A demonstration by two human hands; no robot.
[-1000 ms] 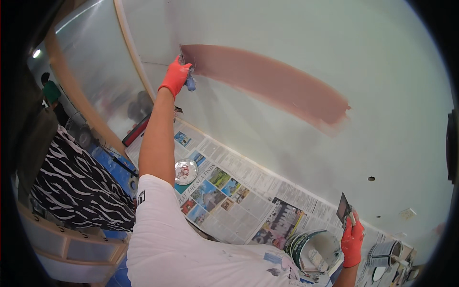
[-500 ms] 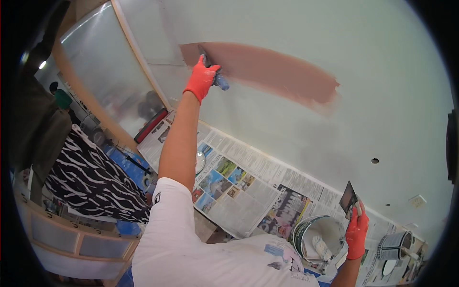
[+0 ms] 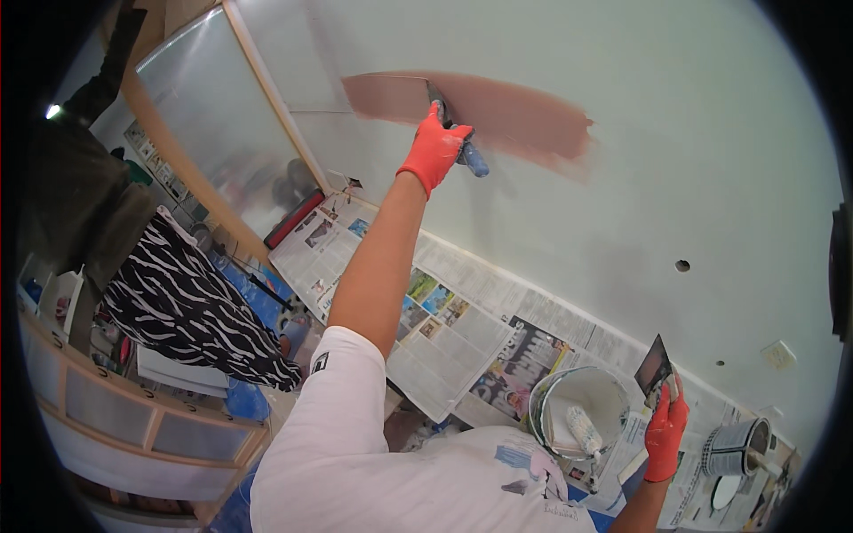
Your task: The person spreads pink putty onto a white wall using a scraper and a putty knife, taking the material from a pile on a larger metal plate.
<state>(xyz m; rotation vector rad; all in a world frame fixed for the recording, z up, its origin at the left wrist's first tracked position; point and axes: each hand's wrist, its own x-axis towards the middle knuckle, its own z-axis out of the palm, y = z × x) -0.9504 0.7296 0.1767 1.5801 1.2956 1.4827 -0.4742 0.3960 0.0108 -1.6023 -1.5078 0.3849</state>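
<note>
My left hand (image 3: pixel 435 149), in an orange-red glove, reaches up to the pale wall (image 3: pixel 657 169) and is closed around a trowel (image 3: pixel 474 160) with a blue handle. Its narrow dark blade edge meets a long reddish-brown strip of coating (image 3: pixel 524 120) on the wall. Lower right, my right hand (image 3: pixel 665 435), gloved the same way, grips a flat dark scraper blade (image 3: pixel 655 369) that points upward, away from the wall strip. Below and left of that hand stands an uncovered bucket (image 3: pixel 544 391) with a paint roller (image 3: pixel 583 431) inside.
Newspaper sheets (image 3: pixel 453 355) cover the floor along the wall. A paint can (image 3: pixel 730 447) stands far right. The wall has a round hole (image 3: pixel 682 266) and a socket plate (image 3: pixel 778 356). Close on the left is another person in zebra-patterned trousers (image 3: pixel 195 311), near a translucent framed panel (image 3: pixel 231 115).
My left hand has drawn the trowel rightward along the brown strip, and the part left of the blade looks smoother. My right hand stays nearly in place with its scraper. The view has shifted slightly.
</note>
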